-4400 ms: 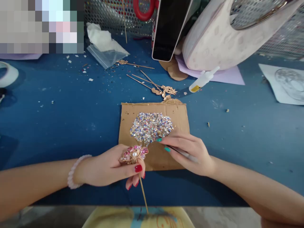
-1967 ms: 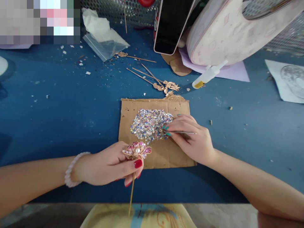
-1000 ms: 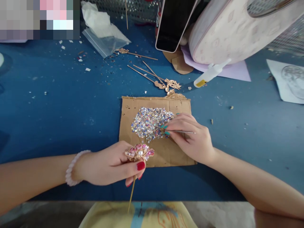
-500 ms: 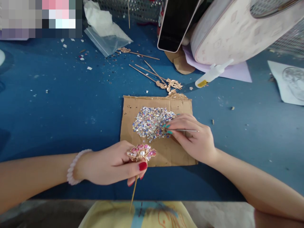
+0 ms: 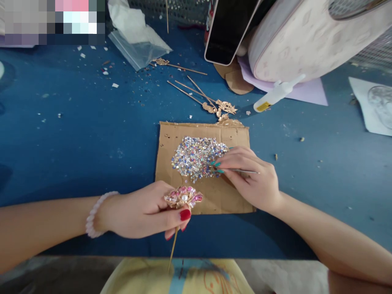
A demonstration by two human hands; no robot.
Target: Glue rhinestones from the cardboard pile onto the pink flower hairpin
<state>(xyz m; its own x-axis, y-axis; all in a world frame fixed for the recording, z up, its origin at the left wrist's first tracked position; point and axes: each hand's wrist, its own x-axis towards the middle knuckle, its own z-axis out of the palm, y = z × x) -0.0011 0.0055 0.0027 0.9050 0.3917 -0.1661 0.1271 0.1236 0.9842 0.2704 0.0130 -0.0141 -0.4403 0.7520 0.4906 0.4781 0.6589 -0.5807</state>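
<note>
My left hand (image 5: 143,212) is closed on a hairpin (image 5: 184,197) with pink stones, gold edging and a white pearl at its centre. The pin's thin gold stem points down past my fingers toward the table's front edge. Between the fingertips of my right hand (image 5: 252,175) is a slim metal tool (image 5: 243,170); its working end is hidden, so its kind cannot be told. Those fingertips touch the right side of a pile of small multicoloured rhinestones (image 5: 197,157). Beneath the pile lies a piece of brown cardboard (image 5: 176,130).
Several gold hairpins (image 5: 211,105) lie behind the cardboard. A glue bottle (image 5: 274,96), a phone (image 5: 229,30), a pale bag (image 5: 284,41) and a printed sheet (image 5: 375,104) are at the back and right. A plastic bag (image 5: 139,47) sits at back left, near scattered scraps.
The view has shifted very slightly. Both hands keep nearly the same pose, the left on the hairpin and the right at the edge of the rhinestones.
</note>
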